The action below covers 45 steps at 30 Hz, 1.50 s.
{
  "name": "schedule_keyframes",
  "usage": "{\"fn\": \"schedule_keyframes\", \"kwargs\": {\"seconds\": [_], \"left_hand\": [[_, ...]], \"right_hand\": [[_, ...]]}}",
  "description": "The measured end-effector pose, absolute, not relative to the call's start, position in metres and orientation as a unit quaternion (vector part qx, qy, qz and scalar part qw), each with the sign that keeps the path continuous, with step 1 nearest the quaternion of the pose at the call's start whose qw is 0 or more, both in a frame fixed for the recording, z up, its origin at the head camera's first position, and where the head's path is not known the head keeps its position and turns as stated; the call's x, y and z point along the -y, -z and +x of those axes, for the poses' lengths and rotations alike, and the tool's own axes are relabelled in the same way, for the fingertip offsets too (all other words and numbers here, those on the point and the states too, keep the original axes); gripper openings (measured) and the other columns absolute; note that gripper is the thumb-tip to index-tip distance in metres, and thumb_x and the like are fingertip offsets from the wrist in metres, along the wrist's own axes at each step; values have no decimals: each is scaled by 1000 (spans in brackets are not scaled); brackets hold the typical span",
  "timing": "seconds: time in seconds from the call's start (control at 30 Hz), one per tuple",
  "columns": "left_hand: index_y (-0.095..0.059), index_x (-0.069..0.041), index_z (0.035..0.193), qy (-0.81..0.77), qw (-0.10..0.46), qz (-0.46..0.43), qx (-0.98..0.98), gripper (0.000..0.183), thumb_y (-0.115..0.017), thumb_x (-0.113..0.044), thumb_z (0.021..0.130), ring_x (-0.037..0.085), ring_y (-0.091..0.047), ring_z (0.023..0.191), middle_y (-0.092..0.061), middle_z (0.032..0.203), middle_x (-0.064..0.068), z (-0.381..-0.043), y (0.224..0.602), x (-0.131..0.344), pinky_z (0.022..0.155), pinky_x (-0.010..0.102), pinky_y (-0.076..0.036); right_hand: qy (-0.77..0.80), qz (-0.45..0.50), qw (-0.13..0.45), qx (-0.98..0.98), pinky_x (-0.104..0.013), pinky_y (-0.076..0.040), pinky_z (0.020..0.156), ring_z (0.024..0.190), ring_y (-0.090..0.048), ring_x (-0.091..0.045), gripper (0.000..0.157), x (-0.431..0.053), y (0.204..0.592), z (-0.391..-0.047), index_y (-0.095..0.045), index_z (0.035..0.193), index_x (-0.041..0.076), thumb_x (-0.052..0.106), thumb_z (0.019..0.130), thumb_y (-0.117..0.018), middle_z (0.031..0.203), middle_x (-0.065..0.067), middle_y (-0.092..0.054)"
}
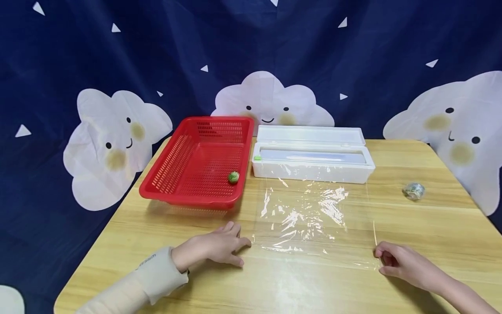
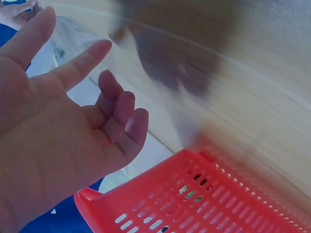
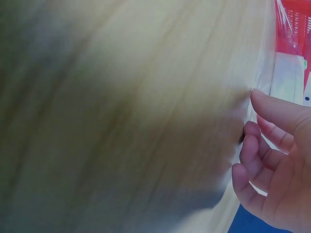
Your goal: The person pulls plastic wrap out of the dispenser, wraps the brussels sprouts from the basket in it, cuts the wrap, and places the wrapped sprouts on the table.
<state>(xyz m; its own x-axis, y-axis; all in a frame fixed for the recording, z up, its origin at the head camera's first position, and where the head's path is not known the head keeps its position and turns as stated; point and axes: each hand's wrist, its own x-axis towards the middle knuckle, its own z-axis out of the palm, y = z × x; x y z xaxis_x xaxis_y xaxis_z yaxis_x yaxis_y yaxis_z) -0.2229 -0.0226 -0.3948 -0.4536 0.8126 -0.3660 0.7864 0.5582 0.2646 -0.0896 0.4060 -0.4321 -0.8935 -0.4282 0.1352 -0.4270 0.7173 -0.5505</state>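
Observation:
A sheet of see-through cling film (image 1: 302,218) runs from the long white dispenser box (image 1: 313,170) toward the person over the wooden table. My left hand (image 1: 219,246) hovers near the film's front left corner, fingers spread and thumb apart. In the left wrist view, that hand (image 2: 63,111) has nothing in its grasp. At the front right corner, my right hand (image 1: 404,264) has bent fingers and a gap between thumb and forefinger. The thumb (image 3: 272,109) reaches the film's edge in the right wrist view. The box's lid (image 1: 310,135) stands raised.
A red plastic basket (image 1: 208,200) stands at the back left with a small green round item (image 1: 233,177) inside. On the right lies a small film-wrapped bundle (image 1: 413,191). A dark blue cloud-print curtain (image 1: 274,39) hangs behind the wooden table (image 1: 431,222).

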Motion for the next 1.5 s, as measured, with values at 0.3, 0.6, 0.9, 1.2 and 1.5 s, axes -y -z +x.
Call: {"fn": "schedule_keyframes", "kwargs": {"seconds": [0.3, 0.6, 0.9, 1.2, 1.5], "left_hand": [[-55, -17, 121, -39, 236, 460, -855, 45, -64, -38, 82, 13, -30, 84, -35, 87, -3, -222, 391, 29, 72, 24, -31], [-54, -17, 123, -76, 162, 495, -850, 45, -63, -36, 83, 12, -30, 83, -36, 87, -4, -225, 383, 33, 69, 23, -32], [-51, -20, 129, -79, 132, 508, -848, 49, -62, -37, 84, 14, -31, 82, -36, 87, -2, -229, 389, 21, 66, 22, -30], [-43, -25, 137, -135, 121, 469, -864, 57, -60, -42, 85, 16, -31, 81, -36, 85, 2, -250, 416, 0, 62, 22, -32], [-38, -26, 140, -133, 159, 444, -872, 67, -64, -45, 81, 18, -39, 82, -37, 93, 12, -268, 435, -7, 58, 23, -39]], "right_hand": [[327, -235, 25, -915, -18, -28, 48, 62, -35, 6, 36, -412, 431, -84, -42, 88, 9, -4, 70, -70, 69, 14, -38], [316, -223, 21, -922, -18, -29, 47, 62, -33, 7, 31, -416, 431, -81, -43, 86, 11, 3, 73, -71, 70, 16, -36], [286, -217, -22, -933, -16, -31, 46, 61, -34, 7, 32, -413, 421, -85, -46, 85, 12, 0, 70, -72, 69, 19, -37], [258, -200, -55, -944, -16, -30, 46, 59, -33, 7, 32, -405, 412, -95, -48, 83, 15, 0, 70, -72, 68, 19, -36], [251, -187, -72, -947, -15, -29, 47, 58, -32, 7, 33, -398, 408, -102, -47, 80, 19, 3, 70, -74, 67, 20, -34]]}}
